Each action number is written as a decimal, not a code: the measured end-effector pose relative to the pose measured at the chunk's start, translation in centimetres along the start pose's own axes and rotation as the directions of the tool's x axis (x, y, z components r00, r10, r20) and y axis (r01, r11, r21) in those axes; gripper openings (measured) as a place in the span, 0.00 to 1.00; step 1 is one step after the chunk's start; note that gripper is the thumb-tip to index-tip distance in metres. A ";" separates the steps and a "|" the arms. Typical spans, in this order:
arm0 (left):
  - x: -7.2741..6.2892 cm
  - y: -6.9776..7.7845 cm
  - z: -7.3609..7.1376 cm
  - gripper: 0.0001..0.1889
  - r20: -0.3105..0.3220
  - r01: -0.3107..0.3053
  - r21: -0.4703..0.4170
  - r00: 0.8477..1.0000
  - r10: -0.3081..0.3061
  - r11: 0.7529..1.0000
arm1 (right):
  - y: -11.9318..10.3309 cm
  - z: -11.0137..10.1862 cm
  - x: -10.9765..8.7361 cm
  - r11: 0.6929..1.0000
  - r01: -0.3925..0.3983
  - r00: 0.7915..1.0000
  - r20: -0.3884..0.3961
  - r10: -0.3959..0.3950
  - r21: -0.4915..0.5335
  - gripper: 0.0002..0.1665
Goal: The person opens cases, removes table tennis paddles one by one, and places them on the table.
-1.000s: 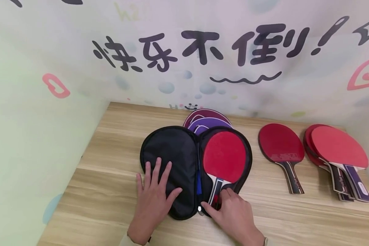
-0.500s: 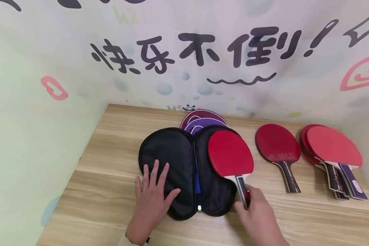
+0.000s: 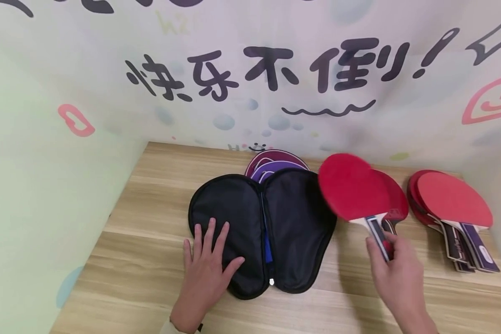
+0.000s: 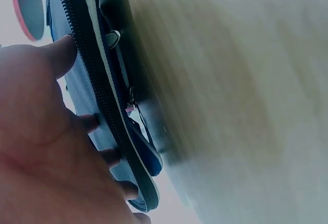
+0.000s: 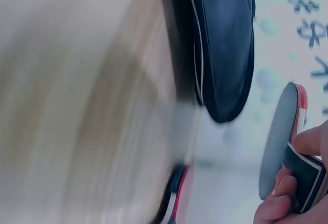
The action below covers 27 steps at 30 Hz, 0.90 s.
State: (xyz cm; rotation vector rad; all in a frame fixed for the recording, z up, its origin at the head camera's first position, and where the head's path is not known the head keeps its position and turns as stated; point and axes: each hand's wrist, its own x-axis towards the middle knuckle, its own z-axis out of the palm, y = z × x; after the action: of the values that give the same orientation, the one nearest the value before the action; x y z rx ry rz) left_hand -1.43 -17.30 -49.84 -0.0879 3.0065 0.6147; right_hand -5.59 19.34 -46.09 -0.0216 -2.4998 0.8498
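Note:
My right hand [image 3: 398, 273] grips the handle of a red table tennis paddle [image 3: 352, 188], held above the table and overlapping another red paddle [image 3: 394, 192] in the head view. In the right wrist view the held paddle [image 5: 281, 142] shows a dark rubber side and a red edge. Spread flat, my left hand [image 3: 206, 273] rests on the left half of an unzipped black paddle case [image 3: 229, 199]. The bare inside of the case's right half [image 3: 298, 227] shows. Along the case's rim, the left wrist view shows the zipper teeth [image 4: 97, 80].
Purple and maroon cases [image 3: 275, 162] lie behind the black case, partly covered by it. At the right, several red paddles [image 3: 455, 197] are stacked with their handles toward me. A printed wall [image 3: 192, 125] borders the wooden table [image 3: 150, 195].
My right hand has lifted the red paddle out of the case's right half and carried it to the right, over the single paddle. The left hand has stayed on the case.

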 end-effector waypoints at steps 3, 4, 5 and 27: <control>0.0 0.0 0.0 0.45 0.003 0.001 0.000 1.000 -0.001 1.000 | 1.4 -0.3 1.5 0.998 -0.042 0.999 -0.024 0.040 -0.056 0.15; 0.0 0.0 0.0 0.45 0.003 0.001 0.000 1.000 -0.001 1.000 | 1.9 -0.3 2.0 0.996 -0.044 0.999 -0.022 0.043 -0.080 0.13; 0.0 0.0 0.0 0.45 0.003 0.001 0.002 1.000 -0.001 1.000 | 2.5 -0.4 2.5 0.993 -0.050 0.999 -0.014 0.049 -0.107 0.12; 0.0 0.0 -0.2 0.45 -0.004 -0.001 -0.019 1.000 0.001 1.000 | 7.4 0.2 3.7 0.920 -0.161 0.954 0.184 0.239 -0.359 0.22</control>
State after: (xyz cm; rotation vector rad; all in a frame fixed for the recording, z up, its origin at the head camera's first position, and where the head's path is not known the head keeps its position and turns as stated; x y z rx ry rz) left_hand -1.41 -17.36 -49.60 -0.0888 3.0055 0.6440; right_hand -9.92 25.79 -48.83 -0.3225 -2.8700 0.5060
